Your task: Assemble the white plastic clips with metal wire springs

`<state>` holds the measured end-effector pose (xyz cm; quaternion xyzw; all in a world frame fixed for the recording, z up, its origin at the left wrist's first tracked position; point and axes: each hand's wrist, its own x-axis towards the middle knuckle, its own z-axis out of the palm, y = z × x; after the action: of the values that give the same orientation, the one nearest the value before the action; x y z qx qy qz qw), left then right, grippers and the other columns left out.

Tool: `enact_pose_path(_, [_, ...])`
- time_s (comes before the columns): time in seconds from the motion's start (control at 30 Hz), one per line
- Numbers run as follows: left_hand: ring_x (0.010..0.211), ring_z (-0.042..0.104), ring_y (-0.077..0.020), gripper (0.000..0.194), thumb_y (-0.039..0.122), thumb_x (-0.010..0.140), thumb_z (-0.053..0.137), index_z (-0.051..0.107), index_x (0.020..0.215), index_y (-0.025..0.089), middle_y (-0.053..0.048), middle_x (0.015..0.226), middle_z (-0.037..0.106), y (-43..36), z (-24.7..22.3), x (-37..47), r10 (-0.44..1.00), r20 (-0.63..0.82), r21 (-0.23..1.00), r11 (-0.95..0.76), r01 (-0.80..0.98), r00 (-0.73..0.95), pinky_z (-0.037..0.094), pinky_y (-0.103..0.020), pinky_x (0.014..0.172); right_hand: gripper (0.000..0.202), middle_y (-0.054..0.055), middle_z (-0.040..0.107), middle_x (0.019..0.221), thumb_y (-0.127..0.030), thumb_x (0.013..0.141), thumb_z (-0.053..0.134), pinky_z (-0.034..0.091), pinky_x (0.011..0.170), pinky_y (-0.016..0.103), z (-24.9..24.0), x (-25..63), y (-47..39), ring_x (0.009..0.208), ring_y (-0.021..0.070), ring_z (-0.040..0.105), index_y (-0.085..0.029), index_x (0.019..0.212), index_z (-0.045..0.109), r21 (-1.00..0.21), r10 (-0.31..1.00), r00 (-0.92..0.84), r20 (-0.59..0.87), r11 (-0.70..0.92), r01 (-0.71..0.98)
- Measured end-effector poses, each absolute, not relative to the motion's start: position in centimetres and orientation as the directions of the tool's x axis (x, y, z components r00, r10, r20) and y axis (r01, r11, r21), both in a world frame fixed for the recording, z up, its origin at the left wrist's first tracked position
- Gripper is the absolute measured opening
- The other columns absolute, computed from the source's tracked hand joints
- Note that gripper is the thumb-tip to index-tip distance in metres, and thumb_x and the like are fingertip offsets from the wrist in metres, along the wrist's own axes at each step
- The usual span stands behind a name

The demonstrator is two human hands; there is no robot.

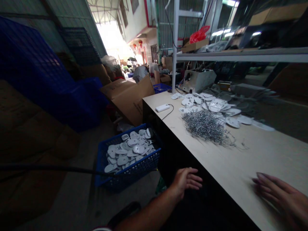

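At lower centre the left hand (187, 181) is hanging open, empty, beside the table (228, 166); right of centre, higher up the frame, the wire heap (204, 126) is lying slantwise — its loose tail trailing toward the blurred right hand (276, 192), lower right, also open, holding nothing visible.

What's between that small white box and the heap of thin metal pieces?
In the head view, a thin black cord curves beside the white box; then bare tabletop runs to the metal heap.
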<state>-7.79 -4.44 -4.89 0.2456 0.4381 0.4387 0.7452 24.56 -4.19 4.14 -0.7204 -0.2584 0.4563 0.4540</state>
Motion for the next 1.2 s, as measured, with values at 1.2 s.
enact_pose_path(1.2, [0.060, 0.074, -0.0203, 0.051, 0.049, 0.077, 0.078, 0.074, 0.107, 0.009, -0.012, 0.077, 0.078, -8.4, -3.6, -7.5, 0.829, -0.384, 0.869, 0.473, -0.145, 0.406, 0.054, -0.027, 0.056, 0.054, 0.008, 0.073, 0.072, -0.065, 0.072, 0.074, 0.051, 0.065, 0.037, -0.9, 24.8, -3.3, 0.061, 0.0225, 0.063, -0.015, 0.092, 0.075, -0.936, 0.850, 0.485, 0.206, 0.026, 0.352])
